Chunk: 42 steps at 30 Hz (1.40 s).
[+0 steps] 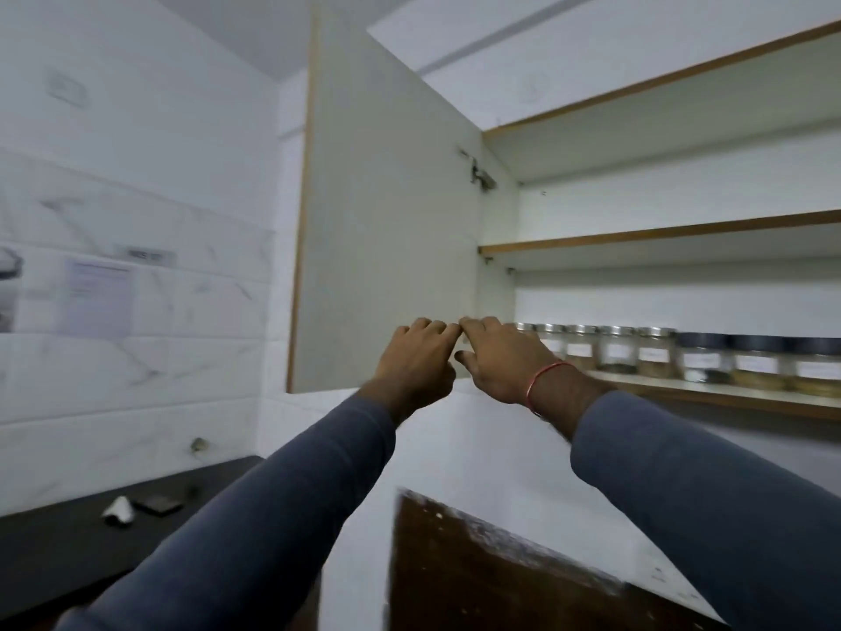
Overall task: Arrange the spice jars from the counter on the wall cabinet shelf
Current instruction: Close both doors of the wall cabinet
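Note:
A row of several spice jars stands on the lowest shelf [710,396] of the open wall cabinet. The silver-lidded jars [616,350] are to the left and the dark-lidded jars [757,364] to the right. My right hand [503,362], with a red thread on the wrist, is palm down at the left end of the row. It covers the shelf's corner and partly hides the first jar [523,329]. Its fingers are spread and I see nothing in them. My left hand [416,357] is beside it with curled fingers, in front of the open door [387,198]. The fingertips of both hands touch.
Two upper shelves [660,232] show nothing on them. The cabinet door hangs open to the left. A dark counter [68,553] at lower left carries a small white object [119,510] and a dark flat item [157,504]. A dark brown surface [478,580] lies below my arms.

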Each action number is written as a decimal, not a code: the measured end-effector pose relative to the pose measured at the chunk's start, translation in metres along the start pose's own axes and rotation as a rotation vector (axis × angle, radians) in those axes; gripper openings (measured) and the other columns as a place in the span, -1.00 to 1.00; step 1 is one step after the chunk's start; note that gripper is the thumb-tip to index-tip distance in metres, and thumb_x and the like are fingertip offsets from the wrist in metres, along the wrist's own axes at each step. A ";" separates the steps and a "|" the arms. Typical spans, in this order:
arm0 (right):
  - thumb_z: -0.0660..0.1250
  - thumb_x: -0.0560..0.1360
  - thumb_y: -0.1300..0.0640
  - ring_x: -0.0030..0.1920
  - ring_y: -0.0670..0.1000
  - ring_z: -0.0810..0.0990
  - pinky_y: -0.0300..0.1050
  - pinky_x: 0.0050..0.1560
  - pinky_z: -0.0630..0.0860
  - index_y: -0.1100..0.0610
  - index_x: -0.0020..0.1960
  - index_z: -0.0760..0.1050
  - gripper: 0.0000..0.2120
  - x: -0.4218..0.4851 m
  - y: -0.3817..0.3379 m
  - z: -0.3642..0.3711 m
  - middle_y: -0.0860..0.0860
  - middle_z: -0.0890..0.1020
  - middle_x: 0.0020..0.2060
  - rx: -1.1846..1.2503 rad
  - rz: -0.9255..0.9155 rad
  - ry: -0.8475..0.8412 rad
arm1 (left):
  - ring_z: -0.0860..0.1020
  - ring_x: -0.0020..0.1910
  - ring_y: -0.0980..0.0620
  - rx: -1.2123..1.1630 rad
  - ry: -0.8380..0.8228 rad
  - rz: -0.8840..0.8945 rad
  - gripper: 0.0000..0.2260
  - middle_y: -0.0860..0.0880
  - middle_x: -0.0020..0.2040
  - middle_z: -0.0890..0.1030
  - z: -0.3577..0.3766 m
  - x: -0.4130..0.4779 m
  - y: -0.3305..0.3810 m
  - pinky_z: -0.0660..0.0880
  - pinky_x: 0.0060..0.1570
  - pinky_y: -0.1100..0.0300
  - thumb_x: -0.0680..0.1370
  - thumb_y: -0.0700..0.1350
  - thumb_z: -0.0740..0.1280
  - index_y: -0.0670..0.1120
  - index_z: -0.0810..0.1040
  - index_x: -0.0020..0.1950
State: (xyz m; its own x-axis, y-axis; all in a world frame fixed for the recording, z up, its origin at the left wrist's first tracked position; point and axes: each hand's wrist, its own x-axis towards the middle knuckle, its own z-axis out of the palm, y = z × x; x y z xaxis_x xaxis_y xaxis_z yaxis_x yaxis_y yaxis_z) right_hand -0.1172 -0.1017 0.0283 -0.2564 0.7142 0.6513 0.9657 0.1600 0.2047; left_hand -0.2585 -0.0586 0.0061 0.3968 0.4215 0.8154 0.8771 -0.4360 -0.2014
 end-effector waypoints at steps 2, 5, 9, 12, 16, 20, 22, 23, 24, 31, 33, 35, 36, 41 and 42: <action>0.05 0.62 -0.10 0.29 0.22 0.44 0.16 0.22 0.36 -0.01 0.50 0.11 -0.52 0.022 -0.029 -0.004 0.14 0.40 0.35 0.033 -0.037 0.020 | 0.37 0.33 -0.08 0.076 0.007 -0.084 -0.42 -0.01 0.33 0.45 -0.013 -0.012 -0.035 0.38 0.20 0.02 0.45 -0.14 0.28 -0.03 0.21 0.46; 0.05 0.63 -0.09 0.30 0.24 0.42 0.17 0.24 0.35 -0.03 0.52 0.07 -0.51 0.052 -0.068 -0.010 0.17 0.37 0.37 0.081 -0.073 0.002 | 0.22 0.45 -0.14 0.168 0.028 -0.227 -0.31 -0.10 0.45 0.28 -0.032 -0.029 -0.079 0.33 0.30 -0.04 0.44 -0.14 0.31 -0.04 0.08 0.51; 0.06 0.62 -0.10 0.29 0.26 0.43 0.17 0.28 0.39 -0.09 0.53 0.06 -0.50 0.083 -0.115 -0.014 0.21 0.37 0.37 0.203 -0.115 -0.028 | 0.11 0.50 -0.21 0.063 0.057 -0.420 -0.26 -0.21 0.52 0.09 -0.048 -0.043 -0.113 0.30 0.35 -0.09 0.45 -0.14 0.34 -0.05 0.00 0.52; 0.08 0.63 -0.09 0.25 0.26 0.47 0.14 0.26 0.43 -0.21 0.53 0.04 -0.51 0.101 -0.144 -0.013 0.21 0.38 0.33 0.360 -0.128 -0.036 | 0.24 0.46 -0.18 -0.204 0.094 -0.484 -0.25 -0.17 0.50 0.17 -0.048 -0.043 -0.132 0.36 0.35 -0.04 0.45 -0.14 0.34 -0.05 0.00 0.53; 0.12 0.63 0.03 0.17 0.22 0.51 0.08 0.20 0.48 -0.28 0.52 0.01 -0.46 0.115 -0.166 -0.005 0.17 0.42 0.23 0.407 -0.152 -0.046 | 0.46 0.30 -0.12 -0.504 0.094 -0.607 -0.17 -0.21 0.38 0.41 -0.047 -0.036 -0.142 0.44 0.11 0.19 0.48 -0.14 0.37 -0.14 -0.13 0.55; 0.12 0.63 0.06 0.17 0.21 0.51 0.08 0.19 0.48 -0.21 0.53 0.04 -0.47 0.119 -0.171 0.001 0.16 0.40 0.25 0.404 -0.169 -0.019 | 0.52 0.21 -0.13 -0.692 0.099 -0.727 -0.21 -0.22 0.29 0.49 -0.044 -0.037 -0.147 0.53 0.09 0.12 0.45 -0.11 0.41 -0.22 0.01 0.52; 0.09 0.63 0.00 0.19 0.22 0.51 0.09 0.21 0.47 -0.19 0.52 0.06 -0.51 0.117 -0.169 0.004 0.16 0.38 0.29 0.406 -0.172 -0.003 | 0.49 0.17 -0.12 -0.714 0.095 -0.768 -0.36 -0.20 0.26 0.44 -0.041 -0.036 -0.150 0.55 0.10 0.04 0.44 -0.09 0.41 -0.23 0.20 0.41; 0.08 0.63 -0.03 0.21 0.22 0.50 0.10 0.22 0.47 -0.18 0.52 0.07 -0.52 0.116 -0.168 0.004 0.16 0.37 0.31 0.404 -0.170 0.001 | 0.47 0.17 -0.12 -0.725 0.060 -0.791 -0.40 -0.19 0.25 0.40 -0.041 -0.036 -0.150 0.54 0.11 0.03 0.44 -0.07 0.40 -0.21 0.24 0.38; 0.08 0.63 -0.04 0.22 0.23 0.49 0.11 0.23 0.46 -0.17 0.52 0.08 -0.52 0.114 -0.168 0.005 0.17 0.36 0.33 0.403 -0.165 -0.005 | 0.47 0.17 -0.13 -0.756 0.017 -0.802 -0.42 -0.18 0.23 0.41 -0.040 -0.035 -0.150 0.54 0.11 0.02 0.42 -0.04 0.39 -0.20 0.28 0.36; 0.11 0.57 -0.20 0.32 0.27 0.42 0.11 0.29 0.40 -0.01 0.54 0.01 -0.37 0.100 -0.160 0.003 0.23 0.33 0.39 0.467 -0.062 -0.044 | 0.58 -0.15 -0.11 -0.780 0.041 -0.768 -0.75 -0.17 -0.13 0.64 -0.032 -0.038 -0.151 0.58 -0.13 -0.01 0.32 -0.15 0.41 -0.27 0.55 -0.09; 0.13 0.54 -0.26 0.27 0.28 0.45 0.10 0.26 0.42 0.04 0.51 0.00 -0.31 0.098 -0.157 0.001 0.26 0.39 0.33 0.573 0.024 0.002 | 0.60 -0.15 -0.12 -0.685 0.031 -0.701 -0.75 -0.17 -0.13 0.66 -0.034 -0.037 -0.138 0.60 -0.11 -0.02 0.34 -0.14 0.43 -0.27 0.57 -0.08; 0.17 0.49 -0.31 0.26 0.28 0.46 0.08 0.24 0.42 0.11 0.50 0.01 -0.23 0.094 -0.154 -0.002 0.27 0.44 0.28 0.665 0.144 0.083 | 0.62 -0.14 -0.12 -0.632 0.033 -0.637 -0.75 -0.13 -0.15 0.66 -0.033 -0.037 -0.122 0.60 -0.12 -0.03 0.36 -0.09 0.43 -0.24 0.57 -0.08; 0.20 0.47 -0.31 0.24 0.29 0.48 0.07 0.21 0.43 0.16 0.47 0.05 -0.21 0.091 -0.153 -0.004 0.26 0.48 0.24 0.674 0.189 0.138 | 0.62 -0.16 -0.10 -0.615 0.050 -0.615 -0.75 -0.09 -0.16 0.66 -0.032 -0.038 -0.113 0.59 -0.17 0.01 0.38 -0.07 0.42 -0.23 0.57 -0.08; 0.32 0.45 0.03 -0.01 0.19 0.59 -0.11 -0.17 0.42 0.16 0.21 0.28 -0.58 0.068 -0.117 -0.021 0.13 0.60 -0.01 0.592 0.236 0.355 | 0.55 -0.20 -0.05 -0.542 0.185 -0.591 -0.80 -0.04 -0.09 0.64 -0.038 -0.037 -0.044 0.41 -0.29 0.20 0.41 -0.07 0.36 -0.12 0.51 -0.02; 0.31 0.46 0.04 -0.03 0.16 0.58 -0.12 -0.18 0.41 0.15 0.21 0.29 -0.60 0.059 -0.104 -0.023 0.12 0.59 -0.02 0.587 0.237 0.364 | 0.53 -0.22 -0.02 -0.559 0.208 -0.573 -0.81 -0.02 -0.10 0.63 -0.039 -0.035 -0.026 0.40 -0.32 0.22 0.42 -0.07 0.36 -0.11 0.51 -0.03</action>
State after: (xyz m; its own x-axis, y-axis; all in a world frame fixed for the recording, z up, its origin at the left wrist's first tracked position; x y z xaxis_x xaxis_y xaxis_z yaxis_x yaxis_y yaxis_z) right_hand -0.2341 -0.0914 0.0623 0.0634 0.5198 0.8519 0.8343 0.4408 -0.3310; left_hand -0.3063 -0.0934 0.0039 -0.1774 0.5673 0.8042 0.6421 -0.5525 0.5314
